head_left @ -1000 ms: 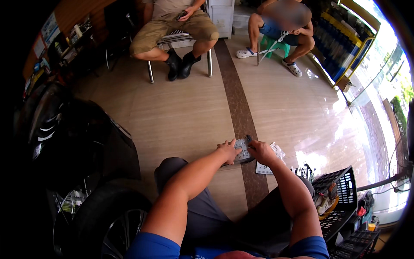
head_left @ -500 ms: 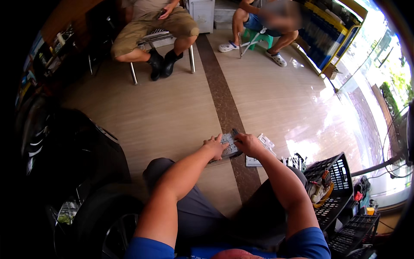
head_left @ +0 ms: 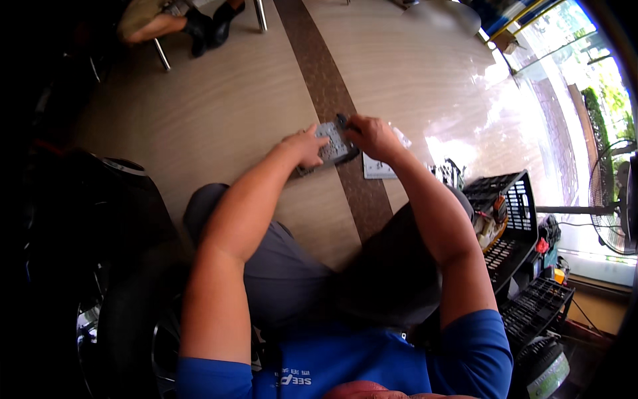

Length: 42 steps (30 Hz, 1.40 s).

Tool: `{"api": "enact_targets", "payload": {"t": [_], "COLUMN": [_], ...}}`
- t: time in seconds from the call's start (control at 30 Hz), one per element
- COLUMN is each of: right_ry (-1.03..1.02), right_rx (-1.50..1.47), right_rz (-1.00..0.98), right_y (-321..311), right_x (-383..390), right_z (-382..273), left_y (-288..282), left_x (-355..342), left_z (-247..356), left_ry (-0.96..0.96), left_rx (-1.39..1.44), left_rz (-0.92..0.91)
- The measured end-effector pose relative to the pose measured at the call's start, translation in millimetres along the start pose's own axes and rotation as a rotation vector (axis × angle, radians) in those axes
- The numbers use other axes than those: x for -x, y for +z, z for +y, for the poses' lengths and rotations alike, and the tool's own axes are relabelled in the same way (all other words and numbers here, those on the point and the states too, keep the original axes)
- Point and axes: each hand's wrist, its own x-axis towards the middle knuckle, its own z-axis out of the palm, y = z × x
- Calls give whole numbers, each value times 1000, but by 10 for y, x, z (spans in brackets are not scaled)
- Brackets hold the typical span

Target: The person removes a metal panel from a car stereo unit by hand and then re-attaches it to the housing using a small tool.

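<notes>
A flat grey metal unit with many small holes or fittings on its top (head_left: 334,141) lies in front of me, over the brown floor strip. My left hand (head_left: 302,147) rests on its left side, the fingers stretched and spread over the top, pressing it from above. At its right end my right hand (head_left: 375,138) is closed, with a short black piece (head_left: 341,121) sticking out beyond the fingers, perhaps a tool; its kind cannot be made out. Right of the unit, partly under my right wrist, is a white sheet or tray with small dark marks (head_left: 377,169).
A black plastic crate (head_left: 520,203) holding tools stands by my right knee, with another black crate (head_left: 541,299) nearer. A fan (head_left: 615,196) stands at the far right. Dark vehicle-like bodywork (head_left: 126,206) fills the left. A seated person's black boots (head_left: 216,26) are at the back left.
My view has tilted downward, so the unit and hands appear higher and the seated people are mostly out of frame. Both hands stay at the grey unit.
</notes>
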Motion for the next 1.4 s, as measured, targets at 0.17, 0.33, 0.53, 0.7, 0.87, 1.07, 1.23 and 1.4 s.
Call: {"api": "enact_targets", "payload": {"t": [0.17,0.33,0.53,0.7,0.87,1.07,1.23,1.4], "right_ry": [12,5,-30,-59,-89,-110,-32,-41], "right_rx": [37,75,34,30,71,84,91,94], "right_rz": [-31,-57,-31,-28,-35,-44,-73,-94], "right_y": [63,154,212,265,334,349,294,327], "right_x": [39,61,40,-8,-80,-104,-96,-100], "right_z": [96,108,64,103,51,76,64,2], "left_y": [-122,-105,-106,-105,11,-29,-70,20], "left_x": [23,22,26,-54,-186,-185,-155,-194], "left_z": [35,103,129,136,7,39,101,30], "left_ry": [-44,-67,-47,-17,-34,2,-38,-16], "left_rx": [144,221,190,253,307,269,286,236], "left_rz": [-30,-51,-18,-26,-19,-34,-77,-75]}}
